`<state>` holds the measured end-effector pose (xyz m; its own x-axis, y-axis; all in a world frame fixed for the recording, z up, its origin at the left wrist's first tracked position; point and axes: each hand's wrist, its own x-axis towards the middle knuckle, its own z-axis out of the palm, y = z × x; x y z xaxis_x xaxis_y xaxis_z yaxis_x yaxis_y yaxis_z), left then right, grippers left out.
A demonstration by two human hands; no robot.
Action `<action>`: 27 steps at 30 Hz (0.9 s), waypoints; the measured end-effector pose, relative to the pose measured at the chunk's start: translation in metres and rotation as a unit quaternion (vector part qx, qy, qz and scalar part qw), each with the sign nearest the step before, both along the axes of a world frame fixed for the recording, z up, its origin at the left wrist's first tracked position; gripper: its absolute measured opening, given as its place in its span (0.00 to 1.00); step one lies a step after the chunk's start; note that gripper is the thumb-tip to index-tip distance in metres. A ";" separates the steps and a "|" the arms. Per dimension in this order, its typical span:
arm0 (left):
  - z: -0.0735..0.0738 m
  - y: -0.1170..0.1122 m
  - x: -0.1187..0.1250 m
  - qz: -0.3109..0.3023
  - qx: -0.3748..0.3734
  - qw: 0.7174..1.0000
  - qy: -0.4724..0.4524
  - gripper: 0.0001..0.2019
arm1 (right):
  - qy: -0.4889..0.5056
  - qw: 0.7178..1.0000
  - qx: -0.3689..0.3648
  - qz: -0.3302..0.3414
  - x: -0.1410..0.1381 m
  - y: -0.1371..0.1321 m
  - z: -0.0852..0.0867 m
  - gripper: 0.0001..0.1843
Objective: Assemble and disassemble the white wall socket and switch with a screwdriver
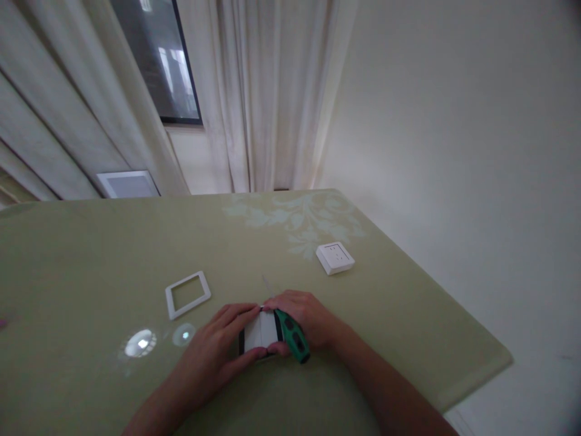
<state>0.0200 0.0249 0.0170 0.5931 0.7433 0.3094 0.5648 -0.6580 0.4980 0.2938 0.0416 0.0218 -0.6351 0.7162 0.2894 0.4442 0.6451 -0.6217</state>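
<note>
A white two-panel wall switch [260, 333] with dark side strips lies on the table in front of me. My left hand [213, 345] grips it from the left, thumb at the near edge and fingers at the far edge. My right hand [304, 318] holds a screwdriver [293, 335] with a green and black handle, its thin shaft pointing away from me. Thumb and fingertips of that hand also touch the near and far edges of the switch on its right. The fingers hide part of the switch's edges.
An empty white frame [205, 298] lies left of the switch. Farther right sits a white boxed wall socket [336, 258]. The green table [113, 254] has a floral pattern and bright light reflections. Beyond are curtains [281, 91] and a window; a white wall [454, 151] borders the right side.
</note>
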 end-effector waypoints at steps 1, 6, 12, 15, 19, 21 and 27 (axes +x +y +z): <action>-0.001 -0.002 0.002 0.002 0.002 1.000 0.000 0.25 | 0.013 1.000 -0.011 -0.005 0.000 0.001 0.000 0.38; -0.012 -0.012 0.022 0.004 0.075 0.997 0.015 0.36 | 0.180 0.974 0.001 -0.138 0.007 0.001 0.007 0.34; -0.014 -0.016 0.030 0.019 0.066 0.997 0.025 0.30 | 0.368 0.877 0.075 -0.301 0.011 -0.009 0.014 0.16; -0.012 -0.018 0.029 0.018 0.076 0.997 0.022 0.33 | 0.429 0.838 0.090 -0.326 0.000 -0.014 0.014 0.16; -0.011 -0.020 0.031 0.005 0.075 0.997 0.017 0.34 | 0.444 0.833 0.082 -0.321 -0.015 -0.019 0.014 0.17; -0.012 -0.020 0.033 0.004 0.074 0.997 0.015 0.33 | 0.438 0.835 0.076 -0.323 -0.020 -0.020 0.014 0.17; -0.013 -0.020 0.039 0.013 0.069 0.997 0.010 0.29 | 0.421 0.831 0.117 -0.346 -0.027 -0.028 0.012 0.14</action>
<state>0.0592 0.0044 0.0036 0.5820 0.7089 0.3985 0.5911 -0.7053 0.3914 0.2667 0.0138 0.0339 0.4017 0.6878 0.6047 0.2304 0.5632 -0.7936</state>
